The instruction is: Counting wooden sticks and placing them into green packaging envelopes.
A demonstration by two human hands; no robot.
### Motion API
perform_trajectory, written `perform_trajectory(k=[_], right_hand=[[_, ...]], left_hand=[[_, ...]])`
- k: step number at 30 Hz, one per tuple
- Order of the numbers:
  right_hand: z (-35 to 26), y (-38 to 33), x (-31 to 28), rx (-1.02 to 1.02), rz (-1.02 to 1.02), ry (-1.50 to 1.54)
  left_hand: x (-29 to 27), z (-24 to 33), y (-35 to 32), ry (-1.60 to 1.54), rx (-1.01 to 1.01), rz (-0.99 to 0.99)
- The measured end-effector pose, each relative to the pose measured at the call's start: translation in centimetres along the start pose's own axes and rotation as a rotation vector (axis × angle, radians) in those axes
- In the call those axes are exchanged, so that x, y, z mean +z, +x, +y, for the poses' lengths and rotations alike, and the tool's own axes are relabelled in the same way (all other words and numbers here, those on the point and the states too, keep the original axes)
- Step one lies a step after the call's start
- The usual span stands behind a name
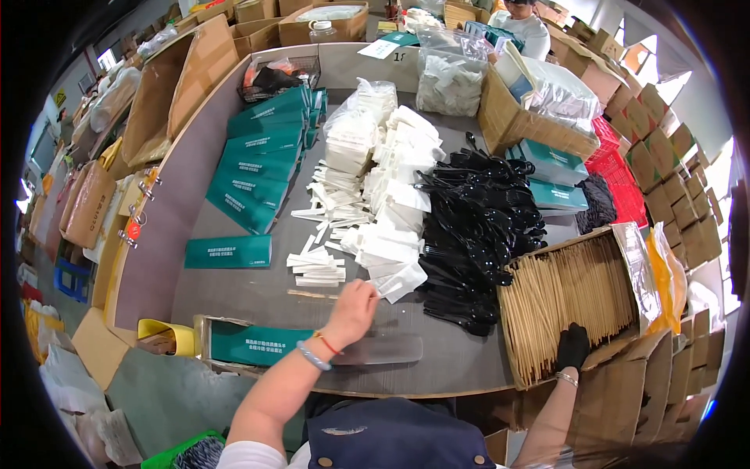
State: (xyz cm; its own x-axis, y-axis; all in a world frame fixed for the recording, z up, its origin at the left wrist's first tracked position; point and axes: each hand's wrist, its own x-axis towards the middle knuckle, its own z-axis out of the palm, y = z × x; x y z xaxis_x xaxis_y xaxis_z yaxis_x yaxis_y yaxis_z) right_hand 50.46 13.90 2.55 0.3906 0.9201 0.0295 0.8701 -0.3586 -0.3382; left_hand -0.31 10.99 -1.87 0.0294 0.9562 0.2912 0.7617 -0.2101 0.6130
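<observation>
Grey table [226,301], stacked cartons [664,187] beyond: left hand [353,311] curled beside white packets [394,254], gloved right hand [574,347] at wooden sticks [574,285], grips indeterminable.

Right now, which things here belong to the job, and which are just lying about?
Probably the job:
Sticks, under the gloved right hand
White packets, near the left hand
Black cutlery, heaped between packets and sticks
Teal packs, fanned out

Apparently just lying about:
Yellow bag
Red crate
Clear jar
</observation>
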Motion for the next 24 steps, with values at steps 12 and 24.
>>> perform_trajectory(k=[12,24], right_hand=[[1.7,1.1,0.6,0.205,0.261,0.376],[-16.9,-8.8,6.5,-0.603,-0.195,0.309]], left_hand=[[4.0,1.5,2.4,0.034,-0.097,0.018],[-4.8,3.5,-4.1,0.151,0.139,-0.426]])
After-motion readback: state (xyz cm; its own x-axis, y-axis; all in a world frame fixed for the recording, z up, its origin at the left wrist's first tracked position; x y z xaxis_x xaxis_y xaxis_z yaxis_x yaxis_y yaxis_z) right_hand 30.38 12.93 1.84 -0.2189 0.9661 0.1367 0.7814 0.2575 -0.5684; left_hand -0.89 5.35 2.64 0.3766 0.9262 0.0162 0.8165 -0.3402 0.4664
